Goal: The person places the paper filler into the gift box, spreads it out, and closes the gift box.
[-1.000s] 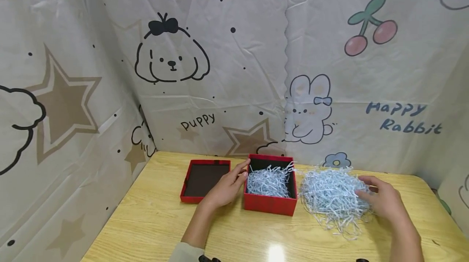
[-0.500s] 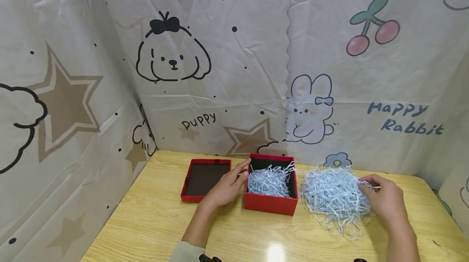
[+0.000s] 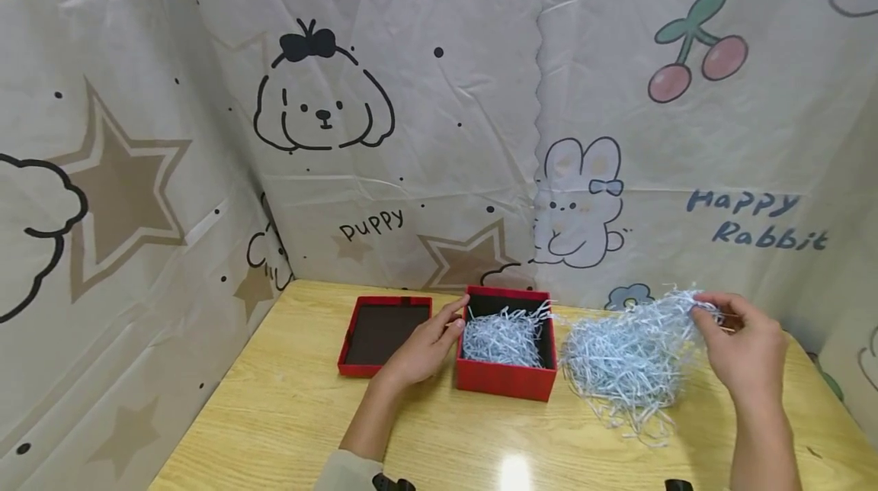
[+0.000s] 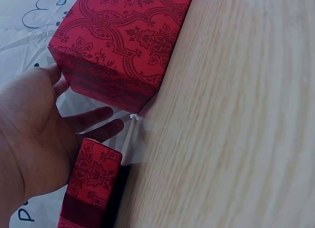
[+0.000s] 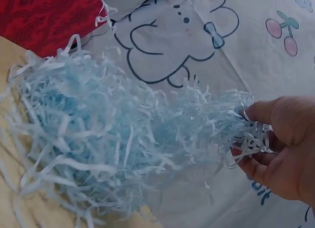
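A red box [image 3: 504, 382] with dark floral patterning holds a nest of light-blue shredded paper [image 3: 501, 342]. My left hand [image 3: 421, 351] is at its left side; in the left wrist view the fingertips [image 4: 51, 74] meet the box edge while the other fingers extend loosely below. Right of the box lies a bigger heap of shredded paper [image 3: 617, 365]. Between thumb and fingers, my right hand [image 3: 746, 350] pinches a tuft at the heap's right end, pulled up and still tangled with the rest, as the right wrist view shows the strands [image 5: 197, 124] stretching across.
The red lid [image 3: 384, 335], dark inside, lies left of the box, partly behind my left hand. Everything stands on a wooden table [image 3: 439, 453]. A printed cloth [image 3: 446, 133] hangs along the back and left side.
My right hand has closed on the heap's right edge and lifted a tuft upward and slightly right, stretching the heap. My left hand stays at the box, which has not moved.
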The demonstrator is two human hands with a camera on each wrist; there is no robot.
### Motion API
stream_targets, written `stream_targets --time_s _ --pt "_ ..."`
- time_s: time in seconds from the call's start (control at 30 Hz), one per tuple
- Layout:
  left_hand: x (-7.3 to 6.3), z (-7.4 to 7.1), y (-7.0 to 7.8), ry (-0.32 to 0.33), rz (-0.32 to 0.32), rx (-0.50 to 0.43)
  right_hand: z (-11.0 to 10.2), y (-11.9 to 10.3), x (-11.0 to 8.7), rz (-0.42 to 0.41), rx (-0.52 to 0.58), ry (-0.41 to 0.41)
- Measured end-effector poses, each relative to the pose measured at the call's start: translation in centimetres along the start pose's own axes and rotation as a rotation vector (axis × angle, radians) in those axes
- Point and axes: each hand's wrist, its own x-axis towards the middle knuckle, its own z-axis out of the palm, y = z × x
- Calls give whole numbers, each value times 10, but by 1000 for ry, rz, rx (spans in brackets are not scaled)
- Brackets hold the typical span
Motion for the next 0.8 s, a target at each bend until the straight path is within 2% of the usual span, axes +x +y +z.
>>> stream_targets --time_s 0.27,0.6,0.8 --pt "-1 -1 -2 3 0 -1 -9 -31 14 -106 64 82" --pt "0 0 1 0 -8 6 -23 -85 21 -257 134 210" --pt "0 0 1 3 -5 15 -26 -111 25 -294 163 199"
